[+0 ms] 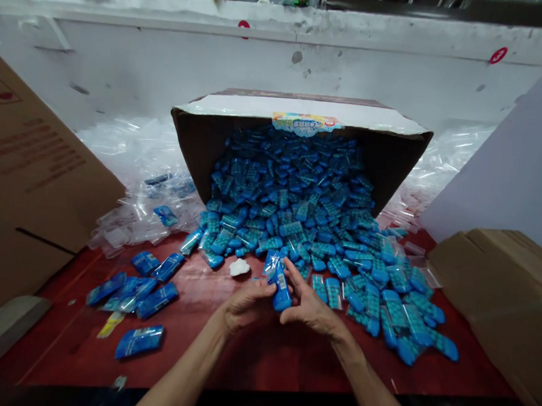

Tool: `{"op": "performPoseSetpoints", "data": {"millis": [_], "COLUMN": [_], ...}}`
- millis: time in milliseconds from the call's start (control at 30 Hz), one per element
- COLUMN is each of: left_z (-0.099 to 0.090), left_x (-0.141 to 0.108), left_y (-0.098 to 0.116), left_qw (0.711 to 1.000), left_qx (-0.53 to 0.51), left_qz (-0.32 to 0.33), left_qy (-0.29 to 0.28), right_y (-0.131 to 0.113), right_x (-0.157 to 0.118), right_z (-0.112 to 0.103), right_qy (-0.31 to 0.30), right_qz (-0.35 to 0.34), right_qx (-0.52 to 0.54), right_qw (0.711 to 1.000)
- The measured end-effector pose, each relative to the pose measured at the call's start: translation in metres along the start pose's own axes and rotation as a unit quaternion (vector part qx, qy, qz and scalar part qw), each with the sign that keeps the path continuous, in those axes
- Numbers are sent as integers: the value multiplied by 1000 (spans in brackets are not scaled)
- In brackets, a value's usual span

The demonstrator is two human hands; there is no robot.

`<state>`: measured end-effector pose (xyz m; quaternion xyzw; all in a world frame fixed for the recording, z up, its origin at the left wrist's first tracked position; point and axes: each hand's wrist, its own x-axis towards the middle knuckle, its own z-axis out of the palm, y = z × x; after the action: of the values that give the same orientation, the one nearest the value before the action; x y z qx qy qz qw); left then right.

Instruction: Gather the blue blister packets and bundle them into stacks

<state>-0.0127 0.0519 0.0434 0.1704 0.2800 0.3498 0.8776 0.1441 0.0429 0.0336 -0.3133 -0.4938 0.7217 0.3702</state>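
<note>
My left hand (250,300) and my right hand (308,301) meet over the red table in the middle of the view. Between them is a small blue packet (282,293) with a barcode label, pinched by the left thumb and fingers. The right hand's fingers touch its upper part and right side. A flat blue wrapper (272,261) shows just above the packet, at the fingertips. Beyond the hands, a large heap of blue packs with teal contents (297,229) spills from a carton (191,154) lying on its side. A white lump (239,267) lies left of the wrapper.
Several blue wrapped packets (157,300) lie at the left on the red table (241,368). Clear plastic pieces (136,206) are piled beside the carton. Cardboard boxes stand at the left (27,167) and right (505,300). A white wall (136,70) rises behind.
</note>
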Motion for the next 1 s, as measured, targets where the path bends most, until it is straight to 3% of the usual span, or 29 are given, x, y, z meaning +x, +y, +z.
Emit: {"op": "performPoseSetpoints", "data": {"millis": [100,233,467,767,867,1000], "left_z": [-3,-4,0,7,-9,-47], "left_x": [1,2,-2,-7,-24,-60], "left_y": [0,-3,-21,-41,-28,6], "left_qw": [1000,999,1000,996,984,929], "left_qx": [0,-10,-11,-4,-53,-149], "left_qz": [-17,-29,-5,67,132,279], "left_qy": [-2,9,22,56,108,193], "right_y": [-6,-5,8,19,30,39], "right_x": [-2,-3,-3,-8,-6,4], "right_z": [5,9,8,6,5,-3], "right_qy": [-37,-32,-18,-7,-2,79], "right_qz": [38,24,-23,1,-3,12], "right_qx": [28,36,68,53,23,-119], "right_qw": [998,999,997,999,1000,990]}}
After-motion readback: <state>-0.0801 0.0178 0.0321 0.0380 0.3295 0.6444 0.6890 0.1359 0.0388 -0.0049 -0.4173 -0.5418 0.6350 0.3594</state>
